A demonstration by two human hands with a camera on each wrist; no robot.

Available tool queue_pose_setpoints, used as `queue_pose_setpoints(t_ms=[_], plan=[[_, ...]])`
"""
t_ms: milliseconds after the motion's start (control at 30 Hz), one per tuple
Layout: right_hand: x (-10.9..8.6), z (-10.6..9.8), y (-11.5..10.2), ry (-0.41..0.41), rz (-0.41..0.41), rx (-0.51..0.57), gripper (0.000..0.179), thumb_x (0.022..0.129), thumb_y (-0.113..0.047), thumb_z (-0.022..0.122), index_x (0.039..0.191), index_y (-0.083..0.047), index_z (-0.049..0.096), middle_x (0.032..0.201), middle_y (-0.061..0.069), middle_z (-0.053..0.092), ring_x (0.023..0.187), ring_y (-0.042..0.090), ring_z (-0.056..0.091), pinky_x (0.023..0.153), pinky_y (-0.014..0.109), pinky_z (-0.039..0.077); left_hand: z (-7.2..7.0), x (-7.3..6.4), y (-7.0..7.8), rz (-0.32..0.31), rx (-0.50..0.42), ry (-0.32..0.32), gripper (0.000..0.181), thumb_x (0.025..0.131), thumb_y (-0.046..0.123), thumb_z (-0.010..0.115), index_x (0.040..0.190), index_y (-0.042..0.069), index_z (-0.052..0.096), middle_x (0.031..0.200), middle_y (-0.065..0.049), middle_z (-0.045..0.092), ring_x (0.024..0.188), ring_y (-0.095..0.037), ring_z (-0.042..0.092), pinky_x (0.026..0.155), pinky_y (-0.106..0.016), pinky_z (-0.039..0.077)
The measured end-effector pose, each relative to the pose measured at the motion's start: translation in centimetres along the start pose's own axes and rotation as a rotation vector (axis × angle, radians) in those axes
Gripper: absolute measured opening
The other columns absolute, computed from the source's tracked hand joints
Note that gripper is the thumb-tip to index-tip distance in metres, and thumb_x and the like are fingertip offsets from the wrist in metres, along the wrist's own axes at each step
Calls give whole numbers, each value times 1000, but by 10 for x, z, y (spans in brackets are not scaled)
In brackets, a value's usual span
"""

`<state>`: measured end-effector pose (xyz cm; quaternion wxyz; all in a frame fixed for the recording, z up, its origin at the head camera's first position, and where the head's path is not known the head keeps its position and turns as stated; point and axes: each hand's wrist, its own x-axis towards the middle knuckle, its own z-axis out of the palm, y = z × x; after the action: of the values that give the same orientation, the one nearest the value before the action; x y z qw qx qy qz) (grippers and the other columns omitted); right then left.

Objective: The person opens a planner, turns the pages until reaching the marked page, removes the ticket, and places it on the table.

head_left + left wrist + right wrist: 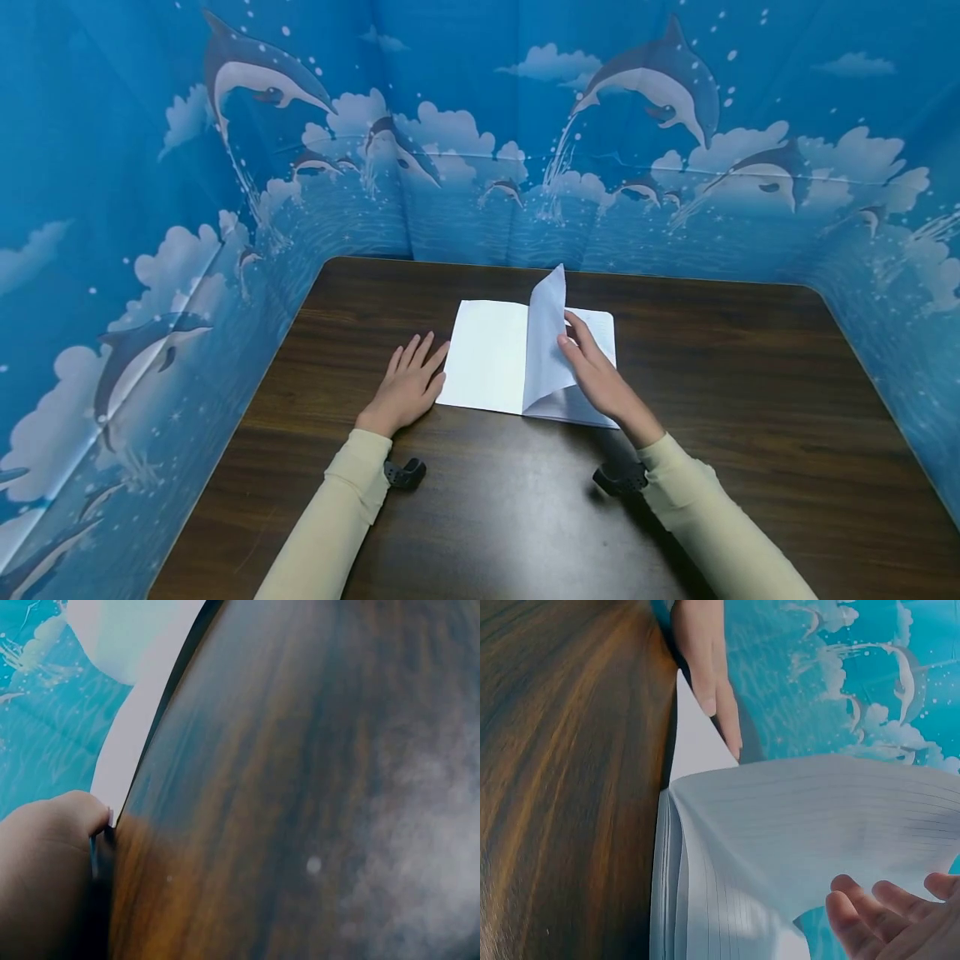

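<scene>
An open notebook (487, 357) lies on the dark wooden table, its left side a blank white sheet. One lined page (802, 817) stands raised and bowed near the middle fold, partway over. My right hand (600, 375) is over the right half, its loosely bent fingers (889, 904) right at the raised page without curling round it. At the notebook's left edge, my left hand (405, 390) lies on the table with fingers spread. Its thumb (79, 814) is right at the near left corner of the paper.
Dark wood tabletop (750, 400) extends around the notebook on every side. A blue curtain (465, 217) printed with dolphins and clouds hangs along the table's back and sides. Each wrist wears a black strap, the left strap (405, 473) and the right strap (621, 479).
</scene>
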<state>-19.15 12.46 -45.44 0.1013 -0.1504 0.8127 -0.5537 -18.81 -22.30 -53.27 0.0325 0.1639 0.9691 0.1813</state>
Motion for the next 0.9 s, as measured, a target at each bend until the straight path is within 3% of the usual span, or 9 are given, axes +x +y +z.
queue_pose_setpoints(t_ms=[267, 533, 700, 900], plan=[[-5, 11, -3, -69, -27, 43, 66, 114, -41, 35, 169, -17, 8, 173, 18, 18, 161, 40, 20, 126, 66, 25, 2, 1, -3, 4, 6, 9, 60, 113, 42, 33, 169, 25, 21, 177, -11, 10, 164, -37, 6, 130, -63, 5], [-5, 24, -5, -142, -127, 85, 70, 112, -33, 43, 169, -18, 6, 175, 16, 9, 160, 45, 18, 125, 66, 25, -1, 0, 1, -2, 11, 4, 59, 113, 40, 35, 168, 23, 23, 177, -13, 12, 164, -38, 7, 130, -64, 6], [-6, 33, -6, -160, -166, 10, 81, 108, -29, 56, 169, -23, 2, 177, 8, 5, 161, 39, 21, 127, 61, 27, -5, 0, 5, -18, 23, -9, 59, 113, 39, 36, 168, 23, 23, 177, -11, 11, 164, -37, 7, 131, -62, 7], [-10, 42, -5, -181, -147, -117, 93, 102, -38, 66, 169, -31, 1, 177, -2, 7, 163, 27, 19, 128, 60, 27, -7, 1, 7, -26, 19, -24, 59, 113, 39, 36, 168, 24, 22, 177, -10, 10, 165, -36, 6, 131, -61, 6]])
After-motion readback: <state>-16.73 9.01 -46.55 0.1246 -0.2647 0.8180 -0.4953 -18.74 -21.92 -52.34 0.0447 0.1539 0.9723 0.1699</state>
